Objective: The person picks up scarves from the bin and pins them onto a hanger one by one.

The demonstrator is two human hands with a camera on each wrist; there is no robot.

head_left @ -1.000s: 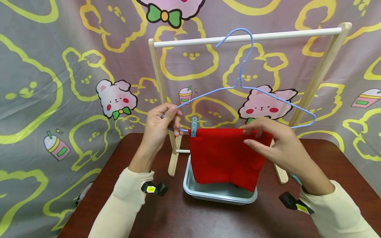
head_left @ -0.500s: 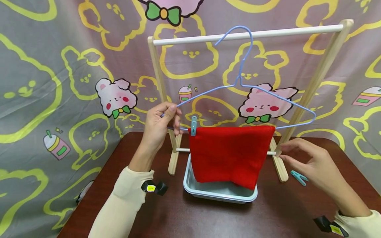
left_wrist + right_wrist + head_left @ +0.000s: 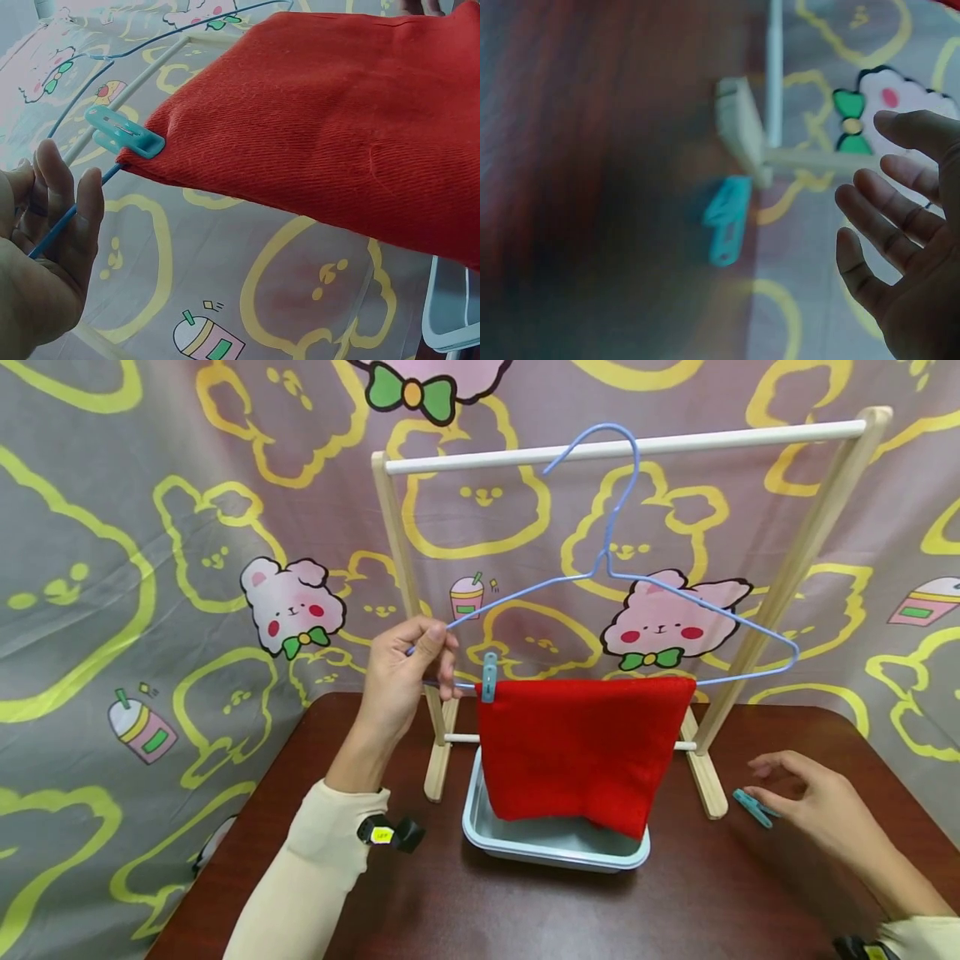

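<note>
My left hand [image 3: 411, 664] grips the left end of a blue wire clothes hanger [image 3: 540, 585]. Over the hanger's bottom bar a red cloth [image 3: 577, 752] hangs folded. A teal clothespin [image 3: 124, 132] clamps the cloth's left corner to the bar; the cloth's right corner carries no pin. On the table at the right lies a second teal clothespin [image 3: 756, 808]. My right hand [image 3: 817, 802] hovers right beside that pin, thumb and fingers apart and slightly bent. In the right wrist view the loose clothespin [image 3: 727, 221] shows apart from the fingers [image 3: 877, 202].
A small wooden rack [image 3: 806, 564] with a white top rod [image 3: 480, 464] stands behind the hanger. Under the cloth sits a pale blue-grey basin [image 3: 555, 857] on the dark brown table [image 3: 420, 902]. A patterned curtain [image 3: 217, 693] closes off the back and left.
My right hand has left the cloth's right corner and moved right and down to the loose clothespin. The left hand keeps its grip on the hanger.
</note>
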